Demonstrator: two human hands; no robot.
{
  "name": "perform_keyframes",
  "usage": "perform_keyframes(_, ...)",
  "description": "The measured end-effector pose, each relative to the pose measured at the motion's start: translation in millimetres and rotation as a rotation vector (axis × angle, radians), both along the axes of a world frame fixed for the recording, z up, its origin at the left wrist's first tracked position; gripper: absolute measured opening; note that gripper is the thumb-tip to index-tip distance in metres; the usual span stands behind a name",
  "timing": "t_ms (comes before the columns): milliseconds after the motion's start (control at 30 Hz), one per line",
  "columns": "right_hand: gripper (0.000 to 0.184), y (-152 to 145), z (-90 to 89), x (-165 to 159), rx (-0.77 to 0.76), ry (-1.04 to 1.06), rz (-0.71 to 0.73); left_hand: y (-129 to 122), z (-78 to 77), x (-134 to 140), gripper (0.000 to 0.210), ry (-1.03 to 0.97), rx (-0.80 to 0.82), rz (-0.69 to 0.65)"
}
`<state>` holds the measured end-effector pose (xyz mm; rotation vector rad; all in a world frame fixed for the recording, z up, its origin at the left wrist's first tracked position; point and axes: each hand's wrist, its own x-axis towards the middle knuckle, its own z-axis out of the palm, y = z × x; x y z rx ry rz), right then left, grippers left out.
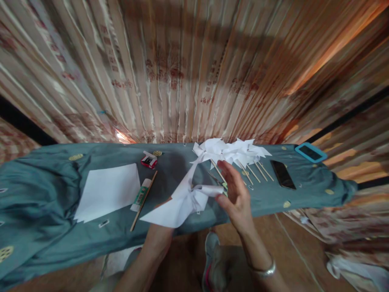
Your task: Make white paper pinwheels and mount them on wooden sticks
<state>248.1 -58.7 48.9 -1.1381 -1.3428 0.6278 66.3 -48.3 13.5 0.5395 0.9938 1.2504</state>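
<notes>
A white paper pinwheel (185, 202), its corners folded in to the middle, is held up above the near edge of the table. My left hand (160, 233) supports it from underneath; the paper hides most of those fingers. At the pinwheel's right side is my right hand (236, 196), fingers apart and curved, the thumb at the tip of a rolled paper blade. Behind them lie several finished white pinwheels (223, 151) on wooden sticks (247, 174). Partly hidden by my right hand is a pair of scissors with a green handle (225, 185).
On the left lie white paper sheets (107, 190), a glue stick (141, 194), a loose wooden stick (144, 200) and a small red-and-white box (148, 160). A black phone (283, 174) and a blue-framed device (310, 152) are on the right. Curtains (170, 73) hang behind the cloth-covered table (63, 162).
</notes>
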Motion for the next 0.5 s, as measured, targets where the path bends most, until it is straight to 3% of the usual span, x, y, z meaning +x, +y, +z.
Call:
perform_keyframes(67,0.067,8,-13.6,3,-0.029,0.087,-0.072,4,5.2,5,0.026,-0.02,0.005,-0.015)
perform_keyframes(167,0.052,20,-40.5,4,-0.271,0.285,-0.133,13,15.8,14,0.036,-0.142,0.037,0.016)
perform_keyframes(267,0.052,22,-56.1,-4,-0.485,0.274,0.076,22,22.4,18,0.041,-0.198,0.053,0.058)
perform_keyframes(367,0.045,14,-53.8,-17,-0.468,0.2,0.335,28,24.0,19,0.044,-0.209,0.042,0.042)
perform_keyframes(500,0.037,2,-51.4,-34,-0.49,0.157,0.471,29,22.9,20,0.04,-0.183,0.02,-0.001)
